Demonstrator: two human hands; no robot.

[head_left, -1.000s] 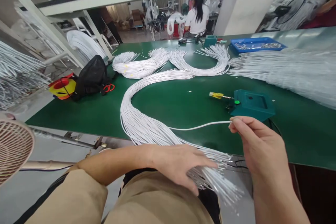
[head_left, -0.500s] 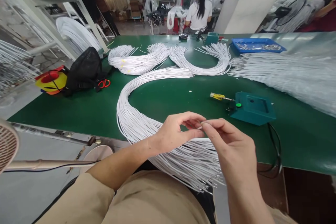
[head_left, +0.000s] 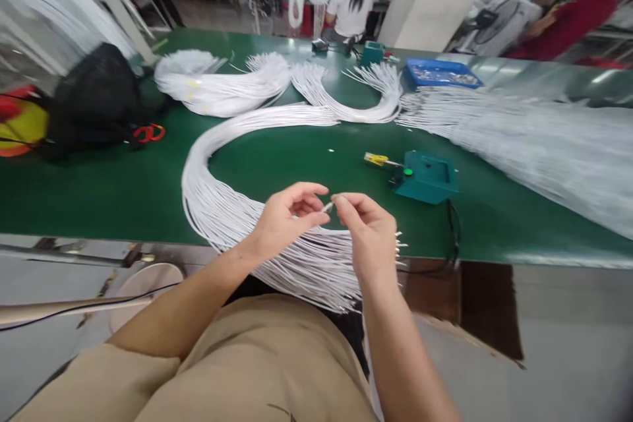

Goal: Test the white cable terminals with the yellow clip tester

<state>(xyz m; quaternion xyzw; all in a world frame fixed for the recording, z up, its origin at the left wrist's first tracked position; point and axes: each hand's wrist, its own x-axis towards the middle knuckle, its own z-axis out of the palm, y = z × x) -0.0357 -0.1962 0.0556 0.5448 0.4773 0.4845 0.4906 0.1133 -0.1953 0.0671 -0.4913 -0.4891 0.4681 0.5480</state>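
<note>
Over the near end of a curved bundle of white cables (head_left: 222, 201), both hands meet fingertip to fingertip. My left hand (head_left: 289, 217) pinches the end of a white cable (head_left: 327, 207) between thumb and fingers. My right hand (head_left: 368, 227) is closed at the cable's tip, thumb against forefinger; whatever small part it grips is too small to make out. To the right of the hands stands a green box-shaped device (head_left: 428, 176) with a yellow-tagged piece (head_left: 376, 159) sticking out on its left.
More white cable bundles (head_left: 232, 89) lie along the back of the green table (head_left: 277, 158). A blue tray (head_left: 442, 74) holds small parts. Wrapped cables (head_left: 534, 145) cover the right side. A black bag (head_left: 93, 99) sits at the left. People are beyond the table.
The view has shifted, so the table items appear farther left and higher. My right hand has drawn slightly away from my left fingertips, and more of the cable end shows between them.
</note>
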